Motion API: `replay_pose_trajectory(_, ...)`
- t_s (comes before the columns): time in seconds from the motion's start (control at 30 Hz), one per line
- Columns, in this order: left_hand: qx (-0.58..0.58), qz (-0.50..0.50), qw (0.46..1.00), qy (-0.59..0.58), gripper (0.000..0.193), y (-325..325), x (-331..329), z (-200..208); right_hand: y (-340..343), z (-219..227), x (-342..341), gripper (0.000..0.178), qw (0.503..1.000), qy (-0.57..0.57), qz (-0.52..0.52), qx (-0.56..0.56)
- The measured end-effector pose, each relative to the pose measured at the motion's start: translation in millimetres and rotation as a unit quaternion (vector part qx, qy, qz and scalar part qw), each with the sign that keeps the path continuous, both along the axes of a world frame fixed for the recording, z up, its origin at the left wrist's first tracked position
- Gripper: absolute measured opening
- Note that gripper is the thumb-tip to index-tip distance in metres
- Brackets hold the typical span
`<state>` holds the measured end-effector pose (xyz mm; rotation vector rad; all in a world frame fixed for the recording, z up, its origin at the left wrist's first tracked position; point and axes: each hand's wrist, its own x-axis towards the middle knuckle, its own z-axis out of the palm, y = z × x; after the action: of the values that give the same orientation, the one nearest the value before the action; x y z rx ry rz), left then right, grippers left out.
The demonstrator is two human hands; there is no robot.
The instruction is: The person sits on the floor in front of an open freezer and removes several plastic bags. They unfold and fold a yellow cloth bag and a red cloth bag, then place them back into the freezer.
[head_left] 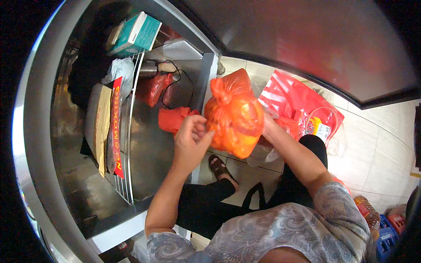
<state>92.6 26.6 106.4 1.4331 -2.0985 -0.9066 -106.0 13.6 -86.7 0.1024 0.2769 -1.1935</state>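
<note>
Head cam: orange plastic bag (234,120) is up btwn both hands, just R of the open cabinet (211,74). It's knotted at the top & bulging w/ rounded orange-ish stuff; can't ID it thru the plastic. L hand (192,138) is at the bag's L side, fingers curled in, thumb tip overlapping the plastic, but can't tell if it's pinching any. R hand (266,122) is at the R side, mostly hidden behind the bag, so can't tell its grip either. Both forearms angle up & inward, elbows bent. Cabinet's got a wire rack (127,190), a teal/white box (140,35) & red bags (151,90) in it. Big red/white bag (285,94) is on the floor to the R, contents unclear.
</note>
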Motion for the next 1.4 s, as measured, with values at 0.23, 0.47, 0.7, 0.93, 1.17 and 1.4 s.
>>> replay_pose_trajectory(0.23, 0.148, 0.002, 0.985, 0.089, 0.045, -12, 8, -18, 5, 14, -4, 0.028, 0.984, 0.142, -0.108, -0.003)
replay_pose_trajectory(0.47, 0.186, 0.035, 0.968, 0.164, 0.04, -17, 14, -19, 8, 45, 17, 0.029, 0.872, 0.442, -0.175, -0.115)
replay_pose_trajectory(0.7, 0.227, 0.17, 0.916, 0.283, 0.018, -29, 38, -12, 20, 52, 22, 0.031, 0.872, 0.447, -0.138, -0.141)
replay_pose_trajectory(0.93, 0.3, 0.158, 0.881, 0.331, 0.026, -19, 48, -4, 8, 41, 14, 0.032, 0.905, 0.409, -0.056, -0.104)
replay_pose_trajectory(1.17, 0.343, 0.021, 0.93, 0.128, 0.073, -14, 41, 7, 13, 40, 34, 0.048, 0.976, -0.089, 0.194, 0.033)
replay_pose_trajectory(1.4, 0.44, 0.05, 0.833, 0.332, 0.096, 4, 24, -4, 32, 44, 55, 0.048, 0.901, -0.32, 0.254, -0.143)
